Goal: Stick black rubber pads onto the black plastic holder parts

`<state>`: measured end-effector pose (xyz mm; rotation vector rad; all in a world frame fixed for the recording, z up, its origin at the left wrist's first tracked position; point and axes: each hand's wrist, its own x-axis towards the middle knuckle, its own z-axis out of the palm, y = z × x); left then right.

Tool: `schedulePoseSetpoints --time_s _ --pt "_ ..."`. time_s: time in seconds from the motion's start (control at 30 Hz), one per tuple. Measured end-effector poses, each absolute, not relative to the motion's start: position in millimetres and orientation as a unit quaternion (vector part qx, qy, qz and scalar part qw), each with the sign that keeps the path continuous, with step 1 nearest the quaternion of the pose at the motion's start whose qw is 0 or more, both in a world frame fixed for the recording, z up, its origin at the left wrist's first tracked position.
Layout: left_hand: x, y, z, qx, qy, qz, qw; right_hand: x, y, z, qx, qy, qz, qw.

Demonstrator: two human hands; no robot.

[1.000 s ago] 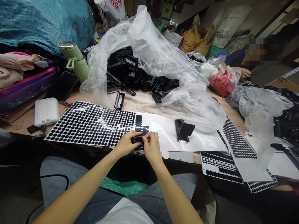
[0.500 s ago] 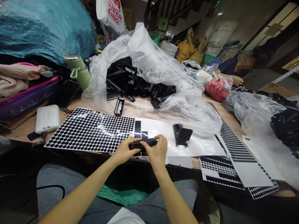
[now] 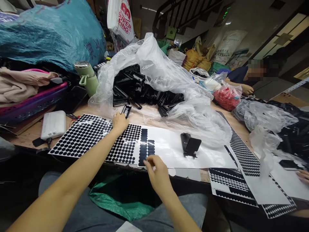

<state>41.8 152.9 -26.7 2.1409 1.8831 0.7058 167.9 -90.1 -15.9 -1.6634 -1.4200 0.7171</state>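
Observation:
My left hand (image 3: 120, 123) reaches over the sticker sheet and closes on a small black plastic part (image 3: 126, 111) at the sheet's far edge; its fingertips are partly hidden. The part is a narrow, hollow shell. My right hand (image 3: 156, 169) is at the sheet's near edge, thumb and forefinger brought together beside a column of oblong black stickers (image 3: 143, 146). Whatever may be between those fingers is too small to make out. Round black stickers (image 3: 82, 137) fill the left of the white sheet (image 3: 166, 138). A black stand (image 3: 190, 145) rests on its bare right side.
Behind the sheet, a clear plastic bag (image 3: 154, 51) spills many black parts (image 3: 137, 87). A green flask (image 3: 87, 79) and white power bank (image 3: 53, 125) stand left. More sticker sheets (image 3: 243, 154) overhang the front right edge. A co-worker's arm (image 3: 243, 88) shows at the far right.
My hands have separated, and the dark piece they held is out of sight. The left hand moved forward to the black part, which has tilted; the right dropped to the sheet's near edge.

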Motion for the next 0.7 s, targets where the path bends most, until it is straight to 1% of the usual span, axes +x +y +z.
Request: schedulePoseSetpoints --time_s 0.07,0.2,0.23,0.3,0.4,0.47,0.53,0.6,0.7 --pt "35.0 155.7 -29.2 0.73 0.63 0.244 0.104 163.2 -54.3 -19.2 -0.646 -0.601 0.25 0.4" --pt "12.9 134.8 -23.2 0.736 0.61 0.269 0.115 149.8 5.9 -37.7 -0.717 -0.589 0.196 0.316" --pt "6.8 127.0 -21.0 0.73 0.603 0.286 0.144 146.8 13.8 -42.1 -0.73 -0.581 0.192 0.304" --pt "-3.8 110.3 -16.4 0.692 0.587 0.33 0.261 143.7 20.1 -46.7 -0.736 -0.575 0.191 0.3" --pt "-11.9 83.6 -9.2 0.57 0.558 0.363 0.482 149.1 11.4 -39.7 -0.72 -0.58 0.214 0.316" --pt "-10.1 66.3 -5.0 0.503 0.547 0.34 0.576 157.8 -1.9 -26.2 -0.704 -0.568 0.25 0.347" --pt "-2.9 50.6 -3.1 0.479 0.536 0.304 0.625 166.9 -16.9 -10.1 -0.683 -0.543 0.287 0.396" --pt "7.9 37.5 -5.0 0.479 0.524 0.276 0.648 173.3 -29.8 2.6 -0.661 -0.526 0.312 0.435" --pt "25.4 23.3 -14.4 0.48 0.508 0.264 0.664 176.5 -39.8 5.8 -0.651 -0.524 0.324 0.444"
